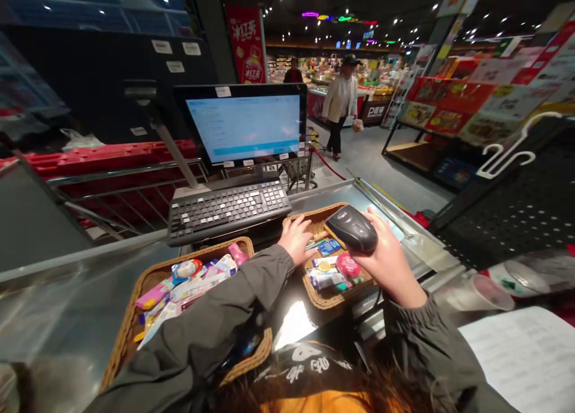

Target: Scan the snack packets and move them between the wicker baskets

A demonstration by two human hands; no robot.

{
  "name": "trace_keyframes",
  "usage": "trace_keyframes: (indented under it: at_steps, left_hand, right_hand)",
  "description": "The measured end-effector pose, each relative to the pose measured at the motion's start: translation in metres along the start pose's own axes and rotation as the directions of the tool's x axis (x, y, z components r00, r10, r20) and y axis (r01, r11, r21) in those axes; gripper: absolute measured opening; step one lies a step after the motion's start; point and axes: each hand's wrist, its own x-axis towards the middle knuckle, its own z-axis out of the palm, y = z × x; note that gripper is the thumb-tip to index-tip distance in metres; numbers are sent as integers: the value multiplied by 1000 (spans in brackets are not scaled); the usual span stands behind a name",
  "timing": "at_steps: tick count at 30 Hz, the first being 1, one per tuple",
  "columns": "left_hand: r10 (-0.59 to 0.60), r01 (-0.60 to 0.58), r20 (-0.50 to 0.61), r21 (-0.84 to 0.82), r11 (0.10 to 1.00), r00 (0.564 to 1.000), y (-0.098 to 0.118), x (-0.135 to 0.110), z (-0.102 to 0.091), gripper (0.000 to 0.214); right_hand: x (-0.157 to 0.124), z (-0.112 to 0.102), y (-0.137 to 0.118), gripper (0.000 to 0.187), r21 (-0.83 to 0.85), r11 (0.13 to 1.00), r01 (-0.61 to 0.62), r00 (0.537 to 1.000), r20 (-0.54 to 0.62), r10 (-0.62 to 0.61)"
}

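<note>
My right hand (387, 258) is wrapped round a black handheld barcode scanner (351, 228), held over a small wicker basket (320, 298) of little packets. My left hand (295, 238) reaches into the near side of that same basket, fingers curled down among the packets; what they hold, if anything, is hidden. A larger wicker basket (130, 329) full of small colourful packets lies under my left forearm. Both baskets rest on a steel checkout counter (67, 305).
A black keyboard (227, 208) and a lit monitor (245, 125) stand behind the baskets. A printed sheet (525, 353) and a plastic cup (478, 293) lie at right, beside a black perforated rack (516, 209). A person in a white jacket (340, 101) walks in the aisle beyond.
</note>
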Motion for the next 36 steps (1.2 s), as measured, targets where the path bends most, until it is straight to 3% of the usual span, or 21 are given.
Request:
trace_keyframes:
  at_steps: [4,8,12,15,22,30,36]
  left_hand:
    - [12,-15,144,23,1000,990,30,57,46,34]
    - [-25,25,248,1,1000,968,47,96,100,29]
    - [-67,76,305,-20,997,950,50,108,143,44]
    - [-88,106,346,-32,994,934,51,107,161,48]
    - [-123,155,443,-37,987,888,67,101,170,71]
    - [-175,239,452,-88,967,875,68,107,171,57]
    - [-161,233,402,-136,963,901,71,119,155,44]
  right_hand:
    - [-2,-14,20,51,-36,998,-55,998,-45,53]
    - [0,-19,35,52,-57,993,-100,994,-59,97]
    - [3,-18,51,53,-61,988,-142,989,-41,139]
    - [6,-14,64,53,-48,983,-177,984,-20,176]
    - [15,-2,84,54,-16,973,-230,973,2,230]
    - [17,1,93,52,-7,963,-268,963,3,268]
    - [17,0,95,51,18,966,-260,965,-19,260]
